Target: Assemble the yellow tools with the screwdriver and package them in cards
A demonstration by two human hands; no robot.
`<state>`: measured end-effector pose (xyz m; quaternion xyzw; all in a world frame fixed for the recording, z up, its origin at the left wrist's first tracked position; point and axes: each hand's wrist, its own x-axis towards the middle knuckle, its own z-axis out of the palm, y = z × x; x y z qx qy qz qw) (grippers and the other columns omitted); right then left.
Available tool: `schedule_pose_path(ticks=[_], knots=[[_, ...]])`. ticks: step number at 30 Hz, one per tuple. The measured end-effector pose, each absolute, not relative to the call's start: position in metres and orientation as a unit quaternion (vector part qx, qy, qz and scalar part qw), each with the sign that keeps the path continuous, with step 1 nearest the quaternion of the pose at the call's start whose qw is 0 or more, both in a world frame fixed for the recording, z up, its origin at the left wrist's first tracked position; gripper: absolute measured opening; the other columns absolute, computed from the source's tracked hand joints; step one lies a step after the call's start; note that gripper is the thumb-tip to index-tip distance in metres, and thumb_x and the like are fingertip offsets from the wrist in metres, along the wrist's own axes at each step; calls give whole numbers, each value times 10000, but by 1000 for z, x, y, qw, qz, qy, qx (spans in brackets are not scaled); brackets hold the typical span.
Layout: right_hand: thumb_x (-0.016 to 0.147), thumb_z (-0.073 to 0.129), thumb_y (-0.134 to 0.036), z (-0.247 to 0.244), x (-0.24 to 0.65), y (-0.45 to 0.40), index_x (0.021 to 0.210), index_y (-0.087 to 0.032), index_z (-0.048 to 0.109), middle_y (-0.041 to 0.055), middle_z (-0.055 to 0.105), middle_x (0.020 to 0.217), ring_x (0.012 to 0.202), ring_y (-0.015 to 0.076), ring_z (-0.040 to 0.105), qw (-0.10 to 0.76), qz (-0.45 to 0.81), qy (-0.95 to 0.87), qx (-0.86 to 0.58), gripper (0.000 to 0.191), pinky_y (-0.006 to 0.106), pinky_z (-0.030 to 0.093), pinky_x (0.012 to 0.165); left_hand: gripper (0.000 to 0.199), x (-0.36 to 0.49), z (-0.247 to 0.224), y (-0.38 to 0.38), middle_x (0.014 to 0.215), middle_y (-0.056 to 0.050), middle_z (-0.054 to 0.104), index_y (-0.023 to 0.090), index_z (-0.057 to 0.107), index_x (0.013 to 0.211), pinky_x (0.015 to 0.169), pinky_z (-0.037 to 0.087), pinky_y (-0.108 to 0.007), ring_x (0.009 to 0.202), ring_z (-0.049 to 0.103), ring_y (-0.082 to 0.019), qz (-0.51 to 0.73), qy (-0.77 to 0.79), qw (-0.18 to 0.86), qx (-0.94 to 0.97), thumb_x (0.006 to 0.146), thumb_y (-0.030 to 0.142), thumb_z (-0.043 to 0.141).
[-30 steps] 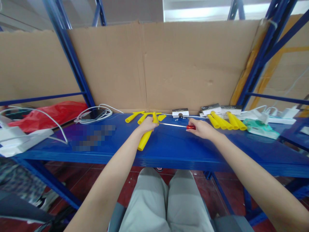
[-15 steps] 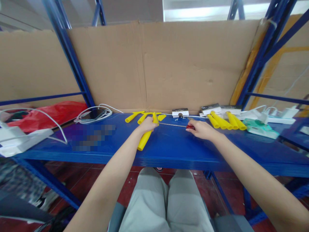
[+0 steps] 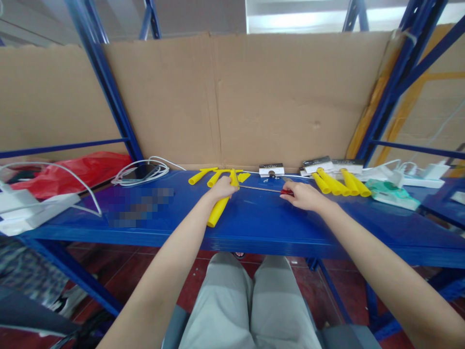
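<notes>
My left hand [image 3: 222, 188] is closed around a yellow tube-like piece [image 3: 218, 212], whose thick end points down toward the bench's front edge. My right hand [image 3: 300, 195] grips the red handle of a screwdriver [image 3: 263, 188]. Its long thin metal shaft runs left, and the tip meets the yellow piece beside my left fingers; the exact contact is too small to make out. Behind my left hand lie more yellow pieces [image 3: 198, 177]. A small white-and-black card [image 3: 271, 169] stands at the back, with tiny metal bits [image 3: 269, 180] before it.
Several yellow tubes with cards [image 3: 329, 182] lie at the right, beside a green packet [image 3: 392, 193] and a white power strip [image 3: 423, 181]. On the left are a coiled white cable [image 3: 145, 173], a red bag [image 3: 80, 172] and another power strip [image 3: 36, 213]. Cardboard [image 3: 261, 97] backs the blue bench [image 3: 261, 228].
</notes>
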<state>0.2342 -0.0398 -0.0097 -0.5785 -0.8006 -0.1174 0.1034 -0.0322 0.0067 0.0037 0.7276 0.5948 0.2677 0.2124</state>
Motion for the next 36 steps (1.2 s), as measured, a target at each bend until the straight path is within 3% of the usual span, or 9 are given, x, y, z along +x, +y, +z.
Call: schedule_pose_path(ticks=[10, 18, 26, 36], knots=[[883, 533, -307, -11, 242, -33, 911, -199, 577, 72, 701, 857, 751, 194, 644, 125, -66, -798, -585, 120, 270, 424, 651, 39, -31, 2, 9, 539, -12, 576, 129, 604, 684, 492, 403, -231, 514, 586, -154, 279, 610, 219, 709, 707, 118, 575], [889, 535, -288, -17, 252, -22, 886, -189, 593, 90, 703, 888, 786, 200, 656, 106, -33, -784, -611, 115, 272, 451, 688, 99, -34, -1, 17, 656, -53, 653, 114, 626, 784, 500, 431, -239, 571, 627, -180, 279, 618, 217, 702, 701, 135, 577], [906, 497, -268, -24, 254, -6, 986, -169, 653, 136, 688, 1071, 1026, 260, 619, 79, -108, -760, -636, 201, 357, 457, 842, 36, -32, -2, 16, 646, -49, 659, 149, 586, 659, 547, 454, -246, 606, 653, -191, 266, 624, 213, 703, 687, 169, 597], [909, 481, -305, -31, 255, 2, 1230, -153, 574, 174, 609, 1273, 1196, 301, 537, 108, -89, -756, -639, 367, 478, 421, 959, 58, -33, -5, 18, 580, -34, 613, 161, 568, 638, 491, 418, -241, 537, 609, -170, 274, 607, 233, 708, 676, 163, 612]])
